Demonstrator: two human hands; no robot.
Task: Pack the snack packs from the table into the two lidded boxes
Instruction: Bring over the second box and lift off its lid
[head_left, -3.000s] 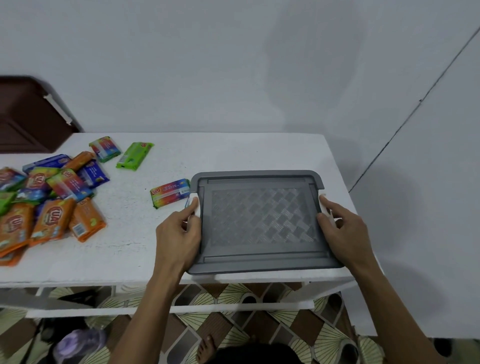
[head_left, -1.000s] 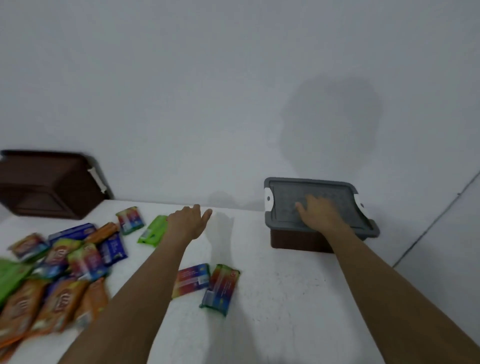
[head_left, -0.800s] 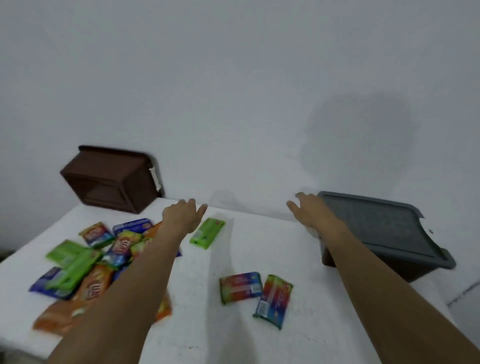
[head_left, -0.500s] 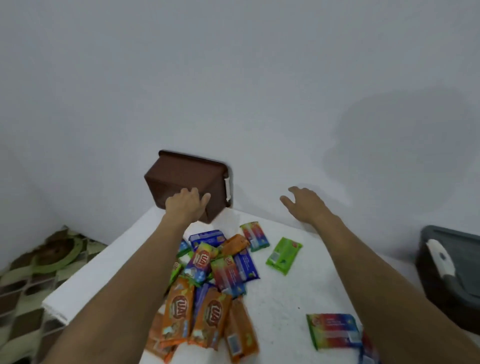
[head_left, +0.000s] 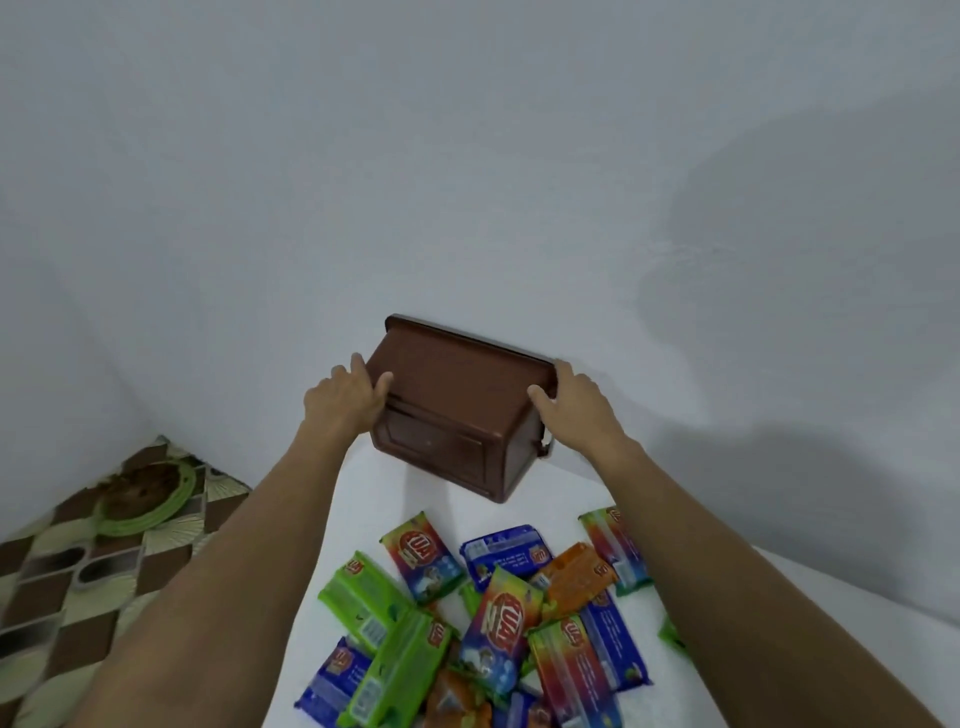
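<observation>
With left hand (head_left: 340, 408) and right hand (head_left: 574, 410) we clasp the ends of the tilted brown box (head_left: 457, 410), fingers (head_left: 358, 366) curled round them, probably to right it.

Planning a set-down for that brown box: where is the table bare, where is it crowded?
Bare: the table band between the brown box and the snack packs, plus the stretch beyond the right forearm toward the wall. Crowded: near centre, packs overlapping between the arms. Both the left hand and right hand grip the box.

Plain white walls (head_left: 467, 156) meet a brown-and-green patterned floor (head_left: 78, 571).
</observation>
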